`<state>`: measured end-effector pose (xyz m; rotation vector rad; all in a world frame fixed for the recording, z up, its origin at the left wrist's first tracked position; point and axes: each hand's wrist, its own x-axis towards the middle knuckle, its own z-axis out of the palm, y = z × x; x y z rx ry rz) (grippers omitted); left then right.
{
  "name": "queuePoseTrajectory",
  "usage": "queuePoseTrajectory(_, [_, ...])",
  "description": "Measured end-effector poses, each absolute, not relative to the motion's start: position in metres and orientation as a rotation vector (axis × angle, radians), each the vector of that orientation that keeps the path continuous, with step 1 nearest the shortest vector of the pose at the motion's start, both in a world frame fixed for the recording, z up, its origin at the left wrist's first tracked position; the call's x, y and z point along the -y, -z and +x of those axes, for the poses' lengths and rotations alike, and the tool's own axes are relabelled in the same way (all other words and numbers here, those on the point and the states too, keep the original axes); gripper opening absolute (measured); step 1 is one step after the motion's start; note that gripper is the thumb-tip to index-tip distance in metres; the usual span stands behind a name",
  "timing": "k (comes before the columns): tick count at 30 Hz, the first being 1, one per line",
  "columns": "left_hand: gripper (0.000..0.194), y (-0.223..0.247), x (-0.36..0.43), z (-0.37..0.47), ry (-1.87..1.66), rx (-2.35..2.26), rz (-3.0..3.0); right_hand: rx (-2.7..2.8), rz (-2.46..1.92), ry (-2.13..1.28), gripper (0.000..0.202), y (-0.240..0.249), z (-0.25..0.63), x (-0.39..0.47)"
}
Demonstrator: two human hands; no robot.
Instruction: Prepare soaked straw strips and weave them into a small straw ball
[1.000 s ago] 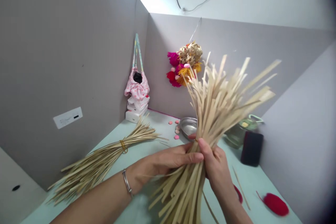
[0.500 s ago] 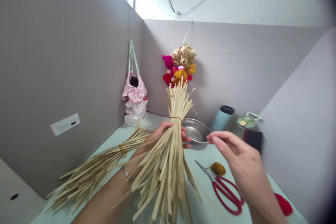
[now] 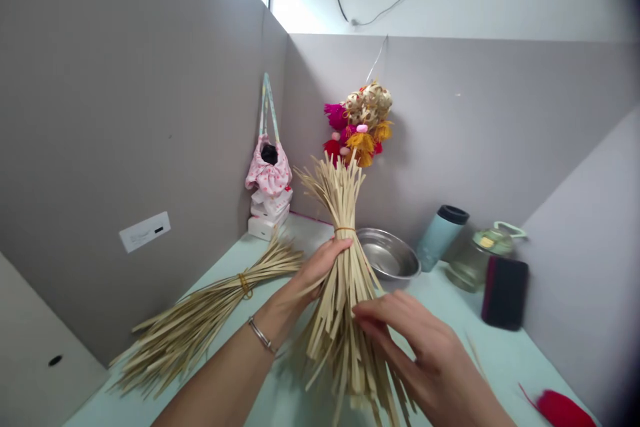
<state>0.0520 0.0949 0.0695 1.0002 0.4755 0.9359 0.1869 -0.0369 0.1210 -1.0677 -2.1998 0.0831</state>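
A pale bundle of flat straw strips (image 3: 345,280) stands upright in front of me, bound by a thin band near its top. Just below the band my left hand (image 3: 323,263) is wrapped round it, a silver bracelet on the wrist. My right hand (image 3: 405,337) touches the strips lower on the right side, thumb and fingertips drawn together; whether a strip is between them is too small to tell. On the table at left lies a second straw bundle (image 3: 215,300), tied with a yellowish band.
Behind the bundle is a metal bowl (image 3: 387,255). To its right are a blue tumbler (image 3: 443,237), a green-lidded jug (image 3: 473,263) and a dark phone (image 3: 505,293). Red yarn (image 3: 563,408) lies front right. A pink bag (image 3: 269,170) and woven balls with tassels (image 3: 367,113) hang behind.
My right hand has moved down and left onto the strips. The held bundle has turned, its lower strips swinging right. The view has shifted; scissors and the brown yarn ball are no longer visible.
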Motion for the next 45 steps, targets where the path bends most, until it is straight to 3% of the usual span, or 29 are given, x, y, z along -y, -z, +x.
queuePoseTrajectory(10, [0.027,-0.081,-0.089,0.047,-1.066,-0.608,1.222,2.207,-1.126,0.291,0.011,-0.11,0.184,0.034])
queuePoseTrajectory(13, [0.024,-0.083,-0.087,0.046,-1.098,-0.63,1.273,2.263,-1.041,0.327,0.019,-0.113,0.182,0.033])
queuePoseTrajectory(20, [0.036,-0.08,-0.092,0.045,-1.119,-0.662,1.401,2.325,-1.062,0.412,0.013,-0.111,0.184,0.03])
queuePoseTrajectory(25, [0.039,-0.076,-0.092,0.048,-1.118,-0.676,1.435,2.35,-1.109,0.539,0.021,-0.104,0.184,0.027])
queuePoseTrajectory(45, [0.04,-0.076,-0.091,0.048,-1.131,-0.646,1.421,2.398,-1.027,0.56,0.035,-0.107,0.185,0.034])
